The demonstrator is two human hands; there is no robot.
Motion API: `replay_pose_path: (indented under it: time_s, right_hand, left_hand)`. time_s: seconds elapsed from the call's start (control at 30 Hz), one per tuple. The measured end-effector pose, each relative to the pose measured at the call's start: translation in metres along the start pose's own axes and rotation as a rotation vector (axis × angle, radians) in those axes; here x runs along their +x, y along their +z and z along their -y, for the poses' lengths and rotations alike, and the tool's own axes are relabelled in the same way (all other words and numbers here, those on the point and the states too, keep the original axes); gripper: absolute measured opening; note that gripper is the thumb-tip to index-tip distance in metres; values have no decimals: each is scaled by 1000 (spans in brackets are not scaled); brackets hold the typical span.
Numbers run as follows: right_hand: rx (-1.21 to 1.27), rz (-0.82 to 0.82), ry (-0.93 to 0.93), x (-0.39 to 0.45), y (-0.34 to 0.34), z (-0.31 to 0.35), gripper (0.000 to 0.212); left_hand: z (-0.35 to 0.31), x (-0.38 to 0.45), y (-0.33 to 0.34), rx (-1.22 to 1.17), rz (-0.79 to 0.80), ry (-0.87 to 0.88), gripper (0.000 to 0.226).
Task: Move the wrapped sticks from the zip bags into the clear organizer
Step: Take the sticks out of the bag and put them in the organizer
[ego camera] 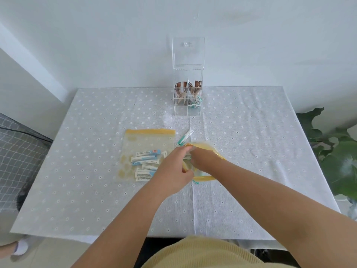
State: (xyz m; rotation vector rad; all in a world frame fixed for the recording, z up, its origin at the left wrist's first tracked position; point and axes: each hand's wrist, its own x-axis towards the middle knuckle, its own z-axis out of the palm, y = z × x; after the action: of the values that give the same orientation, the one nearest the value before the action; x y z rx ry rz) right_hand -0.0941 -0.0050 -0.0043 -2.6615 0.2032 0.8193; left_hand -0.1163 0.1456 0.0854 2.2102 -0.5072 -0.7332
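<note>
My left hand (173, 171) grips the near rim of a yellow-edged zip bag (205, 178) and holds its mouth open. Through that mouth goes my right hand (204, 161), whose fingers are hidden inside, so what they hold cannot be told. A second zip bag (148, 149) lies flat to the left, with several blue-and-white wrapped sticks (144, 158) in it. One green-and-white stick (185, 137) lies loose on the cloth just beyond my hands. At the table's far edge stands the clear organizer (187, 105), lid raised, with brown sticks and green-and-white sticks in its compartments.
The table carries a white flowered cloth (251, 151). A leafy green plant (336, 157) stands off the right edge. A grey checked seat (17, 155) sits to the left, and a white wall rises behind the organizer.
</note>
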Motion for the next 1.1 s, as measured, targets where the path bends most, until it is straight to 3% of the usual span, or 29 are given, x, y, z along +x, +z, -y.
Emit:
replay_pose_path:
  time_s: [0.3,0.63,0.9,1.1]
  right_hand:
    - [71,24,-82,-8,10,-3,40]
    - [203,28,-49,-7,13,-1,47]
    - [557,5,-8,-19,11,-3,33]
    - [506,-40,-124,-20,12,2,20]
  left_hand:
    - [2,-2,1,18,1,4,65]
    - [4,-3,3,18,-5,7,64]
    - [5,-1,3,6,-30,-30,63]
    - [9,0,2,-21,-40,-35,67]
